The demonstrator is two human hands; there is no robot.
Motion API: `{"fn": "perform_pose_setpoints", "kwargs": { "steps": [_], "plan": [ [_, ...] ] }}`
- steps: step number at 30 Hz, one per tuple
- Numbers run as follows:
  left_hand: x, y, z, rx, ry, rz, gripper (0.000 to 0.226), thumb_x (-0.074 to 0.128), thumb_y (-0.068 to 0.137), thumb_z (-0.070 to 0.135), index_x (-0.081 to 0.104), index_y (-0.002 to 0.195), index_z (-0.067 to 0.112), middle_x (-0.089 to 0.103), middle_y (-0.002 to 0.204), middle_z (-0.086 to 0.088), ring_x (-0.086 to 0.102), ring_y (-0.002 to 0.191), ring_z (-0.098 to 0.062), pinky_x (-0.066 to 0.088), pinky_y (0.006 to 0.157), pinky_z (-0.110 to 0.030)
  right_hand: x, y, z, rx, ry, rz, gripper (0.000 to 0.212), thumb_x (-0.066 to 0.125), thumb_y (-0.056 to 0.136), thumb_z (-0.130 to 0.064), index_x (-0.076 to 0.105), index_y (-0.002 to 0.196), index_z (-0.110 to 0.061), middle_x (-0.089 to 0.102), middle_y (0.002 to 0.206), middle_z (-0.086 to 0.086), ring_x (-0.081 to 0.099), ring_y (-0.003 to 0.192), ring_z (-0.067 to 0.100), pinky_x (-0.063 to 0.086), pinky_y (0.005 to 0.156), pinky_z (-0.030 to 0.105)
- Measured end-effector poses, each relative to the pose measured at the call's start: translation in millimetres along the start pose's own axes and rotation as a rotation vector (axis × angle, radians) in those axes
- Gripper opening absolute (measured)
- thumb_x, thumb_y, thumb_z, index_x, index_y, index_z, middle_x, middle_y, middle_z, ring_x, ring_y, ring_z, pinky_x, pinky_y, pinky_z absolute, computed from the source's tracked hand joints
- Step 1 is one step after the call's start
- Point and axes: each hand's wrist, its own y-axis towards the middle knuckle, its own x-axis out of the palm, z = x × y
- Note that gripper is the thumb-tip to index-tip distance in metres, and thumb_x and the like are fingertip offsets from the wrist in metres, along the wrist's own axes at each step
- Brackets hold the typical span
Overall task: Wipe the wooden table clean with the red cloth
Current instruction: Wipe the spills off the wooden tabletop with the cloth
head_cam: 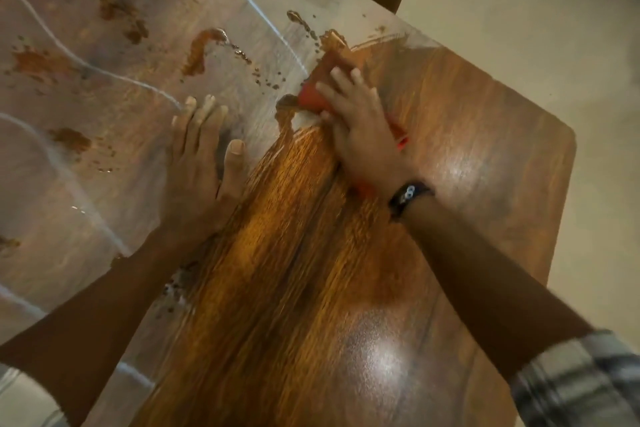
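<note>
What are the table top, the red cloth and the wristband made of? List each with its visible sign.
Table top: wood or wood-look laminate, glossy; grain lines and bright glare patches.
Red cloth: seemingly soft fabric, bunched under the right hand; weave too blurred to tell.
Wristband: dark, smooth, probably rubber or plastic.

Glossy, grained wooden table [467, 135], wet-smeared; soft red cloth [313, 99]; checked fabric sleeve [581, 381].

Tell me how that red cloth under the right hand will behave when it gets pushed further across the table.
The red cloth looks soft and bunched under the right hand, so it will likely fold or roll up rather than slide flat. It appears soaked with brown residue, so it probably smears as it goes. The wooden table looks glossy and wet, so the cloth should glide easily.
</note>
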Motion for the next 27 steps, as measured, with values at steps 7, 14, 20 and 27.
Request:
{"fn": "perform_pose_setpoints", "kwargs": {
  "steps": [7, 14, 20, 27],
  "plan": [
    [-3, 0, -1, -0.002, 0.01, -0.029, 0.066, 0.018, 0.105, 0.05, 0.037, 0.15, 0.006, 0.033, 0.16, -0.012, 0.016, 0.154, -0.023, 0.008, 0.126, -0.041, 31, -58, -36, -0.386, -0.135, -0.172, 0.05, 0.042, 0.101, -0.019, 0.038, 0.151, -0.027, 0.025, 0.163, -0.001, 0.011, 0.154, 0.021, 0.008, 0.125, 0.045],
    [-3, 0, 1, -0.024, 0.031, -0.072, 0.072, 0.015, 0.103, 0.057, 0.036, 0.151, 0.008, 0.033, 0.161, -0.011, 0.014, 0.154, -0.021, 0.008, 0.126, -0.042, -19, 90, 31, 0.13, -0.094, 0.037, 0.049, 0.036, 0.106, -0.035, 0.034, 0.153, -0.025, 0.023, 0.164, 0.002, 0.013, 0.153, 0.024, 0.009, 0.125, 0.049],
    [-2, 0, 1, -0.039, 0.061, -0.106, 0.074, 0.013, 0.101, 0.06, 0.035, 0.151, 0.01, 0.03, 0.162, -0.009, 0.01, 0.155, -0.019, 0.008, 0.126, -0.045, -56, 80, 95, 0.498, -0.108, 0.24, 0.047, 0.035, 0.105, -0.03, 0.039, 0.151, -0.018, 0.035, 0.158, 0.006, 0.027, 0.147, 0.027, 0.021, 0.122, 0.047],
    [-1, 2, 1, -0.045, 0.044, -0.119, 0.069, 0.018, 0.102, 0.056, 0.031, 0.154, 0.012, 0.025, 0.164, -0.006, 0.003, 0.155, -0.016, 0.003, 0.126, -0.043, -59, 72, 89, 0.593, -0.145, 0.262, 0.045, 0.033, 0.106, -0.027, 0.04, 0.149, -0.016, 0.032, 0.158, 0.01, 0.02, 0.148, 0.034, 0.016, 0.121, 0.053]
  ]
}}
